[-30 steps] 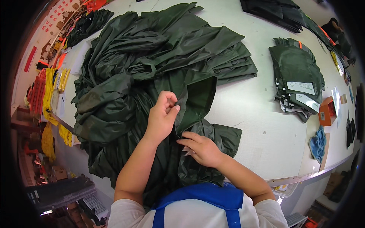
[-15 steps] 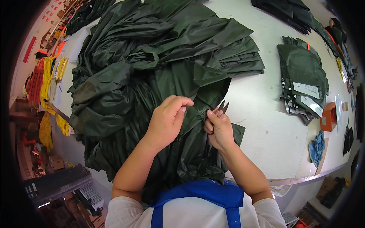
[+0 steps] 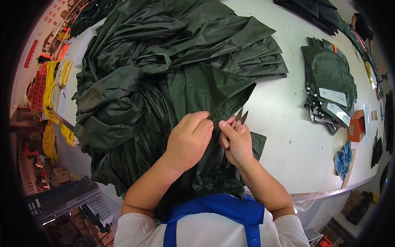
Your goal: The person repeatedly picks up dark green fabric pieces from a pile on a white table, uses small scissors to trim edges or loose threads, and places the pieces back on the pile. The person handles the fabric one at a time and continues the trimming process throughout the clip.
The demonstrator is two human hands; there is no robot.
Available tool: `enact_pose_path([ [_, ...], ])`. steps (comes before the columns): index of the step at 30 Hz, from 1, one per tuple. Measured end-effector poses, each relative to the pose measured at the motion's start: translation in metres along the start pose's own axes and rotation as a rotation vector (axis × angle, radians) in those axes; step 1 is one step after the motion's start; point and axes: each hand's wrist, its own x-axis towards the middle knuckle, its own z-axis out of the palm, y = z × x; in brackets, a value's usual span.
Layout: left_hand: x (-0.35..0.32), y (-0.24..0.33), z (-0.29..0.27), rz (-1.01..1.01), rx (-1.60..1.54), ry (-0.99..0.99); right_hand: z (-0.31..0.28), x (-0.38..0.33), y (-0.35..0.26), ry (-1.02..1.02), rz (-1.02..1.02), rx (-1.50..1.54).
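Note:
A large heap of dark green, slightly shiny rainwear fabric (image 3: 119, 107) covers the table in front of me. My left hand (image 3: 190, 139) is closed, its thumb and fingers pinching an edge of a dark green garment (image 3: 193, 88). Right beside it, my right hand (image 3: 236, 142) has a small pair of snips (image 3: 242, 117) tucked in its fingers. Their two pointed blades stick up past the fingers, slightly apart. The right thumb and forefinger also pinch the garment's edge, close to the left fingertips. Whatever lies between the fingertips is too small to make out.
The pale tabletop (image 3: 284, 123) extends right of the heap. On it stand a stack of folded green garments with white labels (image 3: 332, 78), an orange box (image 3: 356, 125) and a blue cloth (image 3: 342, 160). Yellow garments (image 3: 50, 88) hang at the left; a black pile (image 3: 308, 16) lies far right.
My left hand has moved right and slightly down, and now grips the garment's edge beside the right hand. The garment's corner flap has been drawn out flatter. The right hand has barely shifted.

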Motion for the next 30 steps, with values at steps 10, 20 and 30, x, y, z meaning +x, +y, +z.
enact_pose_path([
  [10,0.001,-0.006,-0.001,-0.268,-0.301,-0.096,-0.001,0.0,0.001,0.005,-0.002,-0.033],
  [20,0.001,-0.004,-0.002,-0.284,-0.288,-0.124,-0.004,-0.019,-0.035,0.01,-0.801,-1.433],
  [30,0.002,-0.003,-0.002,-0.209,-0.181,-0.142,-0.006,-0.013,-0.04,-0.015,-0.918,-1.516],
])
